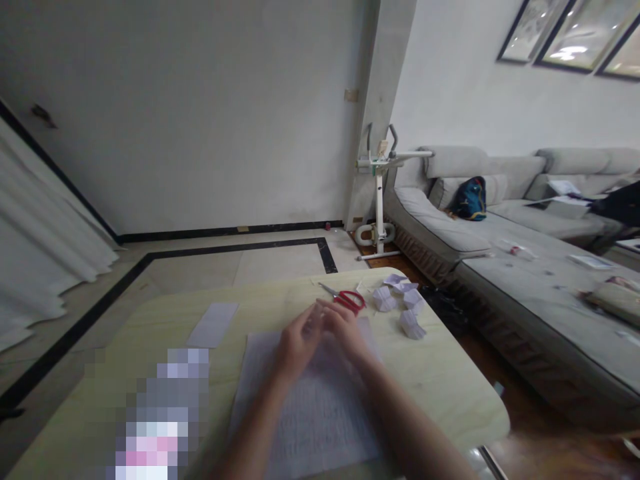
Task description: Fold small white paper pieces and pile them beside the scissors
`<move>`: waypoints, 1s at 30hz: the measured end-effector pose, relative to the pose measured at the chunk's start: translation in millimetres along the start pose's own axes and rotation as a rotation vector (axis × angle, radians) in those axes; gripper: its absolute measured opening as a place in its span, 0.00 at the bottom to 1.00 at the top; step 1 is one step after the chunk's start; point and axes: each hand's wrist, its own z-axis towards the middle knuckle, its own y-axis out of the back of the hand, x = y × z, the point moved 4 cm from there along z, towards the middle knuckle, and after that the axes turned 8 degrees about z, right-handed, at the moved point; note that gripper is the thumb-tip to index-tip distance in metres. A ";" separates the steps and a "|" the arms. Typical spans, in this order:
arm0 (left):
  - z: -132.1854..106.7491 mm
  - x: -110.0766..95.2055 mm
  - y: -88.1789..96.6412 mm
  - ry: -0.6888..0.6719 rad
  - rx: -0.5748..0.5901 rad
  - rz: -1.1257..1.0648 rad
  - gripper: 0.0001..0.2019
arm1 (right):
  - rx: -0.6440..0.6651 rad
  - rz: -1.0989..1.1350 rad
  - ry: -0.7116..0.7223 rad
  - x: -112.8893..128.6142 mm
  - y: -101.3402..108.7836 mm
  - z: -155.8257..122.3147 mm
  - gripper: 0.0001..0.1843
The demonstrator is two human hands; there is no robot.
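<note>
My left hand (pixel 301 335) and my right hand (pixel 345 327) meet at the fingertips over the far part of a sheet of paper (pixel 320 427) with faint lines of writing. The fingers of both hands are closed together; anything between them is hidden or blurred. Just beyond my right hand lie red-handled scissors (pixel 353 302), their blades pointing away to the left. Several crumpled or folded paper pieces (pixel 411 325) are grouped at the far right of the table. A smaller blank paper (pixel 213 325) lies flat to the left.
The pale wooden table (pixel 445 393) has rounded corners. A blurred-out patch (pixel 160 413) covers something at its left. Beyond stand a white exercise machine (pixel 380 200) and a grey sofa (pixel 505 267) with a blue backpack (pixel 471 199). A white curtain (pixel 45 247) hangs at left.
</note>
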 end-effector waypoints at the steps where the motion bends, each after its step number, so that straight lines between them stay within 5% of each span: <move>1: 0.0 0.7 0.7 0.029 0.006 -0.041 0.20 | -0.010 0.001 0.004 0.1 0.1 0.1 0.15; 9: -1.7 2.7 3.5 0.072 0.040 -0.145 0.15 | -0.116 -0.199 0.120 1.6 5.6 2.2 0.07; 20: 3.8 3.8 10.0 0.170 -0.024 -0.181 0.16 | 0.042 -0.126 0.126 8.5 -4.6 -2.0 0.10; 27: 4.0 5.9 12.6 0.171 -0.107 -0.172 0.12 | -0.013 -0.159 0.150 7.2 2.0 0.4 0.05; 30: 2.7 11.8 11.0 0.249 -0.132 -0.297 0.17 | 0.016 -0.080 0.118 4.2 1.6 0.1 0.08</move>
